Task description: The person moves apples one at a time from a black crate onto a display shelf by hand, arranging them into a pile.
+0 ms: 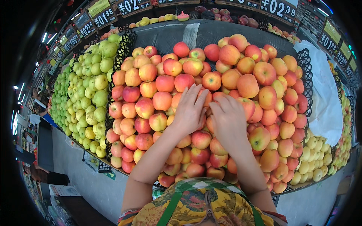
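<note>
A broad sloping heap of red and yellow apples (162, 101) fills the middle of the stand. My left hand (189, 109) reaches over the heap, its fingers stretched along the left side of a reddish apple (204, 96). From the other side, my right hand (228, 117) curves its fingers against the same apple. The two hands nearly meet there, and the backs of the hands hide much of what lies under them. An orange-yellow apple (211, 80) with its stem end up sits just beyond the fingertips.
Black plastic mesh dividers (120, 60) flank the heap, with green apples (90, 90) to the left. Pale yellow round fruit (313, 160) and a white cloth (322, 90) lie right. A dark mat (169, 35) covers the stand's back; price signs (279, 9) hang behind.
</note>
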Demonstrator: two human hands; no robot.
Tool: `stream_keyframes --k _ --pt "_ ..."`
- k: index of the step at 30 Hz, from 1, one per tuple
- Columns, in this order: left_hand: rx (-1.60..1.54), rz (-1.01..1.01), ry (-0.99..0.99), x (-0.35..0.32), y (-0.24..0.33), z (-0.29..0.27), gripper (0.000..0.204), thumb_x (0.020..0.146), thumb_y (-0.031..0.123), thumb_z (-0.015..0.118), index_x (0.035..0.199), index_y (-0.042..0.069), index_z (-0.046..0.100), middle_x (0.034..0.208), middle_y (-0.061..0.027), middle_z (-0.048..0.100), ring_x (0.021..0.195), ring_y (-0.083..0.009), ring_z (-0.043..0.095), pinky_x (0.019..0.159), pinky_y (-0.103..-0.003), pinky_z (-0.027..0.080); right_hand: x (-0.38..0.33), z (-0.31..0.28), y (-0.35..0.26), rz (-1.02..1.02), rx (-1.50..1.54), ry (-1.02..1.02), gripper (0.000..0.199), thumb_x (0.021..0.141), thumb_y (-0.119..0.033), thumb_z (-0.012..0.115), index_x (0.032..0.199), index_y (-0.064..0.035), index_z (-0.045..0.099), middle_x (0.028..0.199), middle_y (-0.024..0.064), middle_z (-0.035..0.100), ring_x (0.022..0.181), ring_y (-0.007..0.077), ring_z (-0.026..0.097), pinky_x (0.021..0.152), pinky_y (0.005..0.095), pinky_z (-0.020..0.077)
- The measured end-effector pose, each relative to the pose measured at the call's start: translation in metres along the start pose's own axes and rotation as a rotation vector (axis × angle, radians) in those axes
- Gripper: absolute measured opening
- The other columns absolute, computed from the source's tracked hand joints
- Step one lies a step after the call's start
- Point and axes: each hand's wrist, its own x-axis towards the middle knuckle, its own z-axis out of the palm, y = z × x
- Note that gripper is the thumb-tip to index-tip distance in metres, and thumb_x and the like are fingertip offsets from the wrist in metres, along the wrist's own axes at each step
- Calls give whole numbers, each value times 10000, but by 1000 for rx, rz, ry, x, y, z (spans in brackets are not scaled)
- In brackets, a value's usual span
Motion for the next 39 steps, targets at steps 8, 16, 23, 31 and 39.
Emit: stream_keyframes --k 8,16,23,31,39 --pt "-22 -64 8 9 -2 5 641 797 119 768 1384 22 530 1335 -236 551 1221 -422 557 1124 -541 412 37 27 42 -46 -230 -486 422 772 -121 758 1160 -37 615 1107 100 618 981 272 651 721 403 573" --pt "19 -79 -7 3 -8 14 645 847 170 760 1421 35 501 1408 -235 513 1279 -428 532 1133 -519 410 36 24 48 51 -183 -508 490 765 -160 800 1190 -22 601 1063 142 616 980 318 646 758 439 563" --pt "49 -65 0 5 -5 7 590 905 181 702 1437 37 490 1420 -239 516 1301 -442 510 1132 -519 406 27 -47 54 110 137 -111 300 873 -103 715 1152 -11 649 1027 158 683 954 315 680 840 384 546" --pt "129 -79 -3 6 3 16 590 909 187 696 1443 51 484 1443 -242 492 1322 -439 496 1141 -537 388 -134 -106 70 658 47 318 432 801 -101 824 1170 21 635 1190 186 653 1116 363 632 959 415 519" --pt "39 -26 -68 7 12 -4 631 778 106 747 1361 15 526 1330 -243 554 1239 -438 543 1069 -526 442 -158 -96 45 686 -129 -23 595 767 -112 827 1292 5 572 1423 216 493 1274 427 524 1032 465 486"
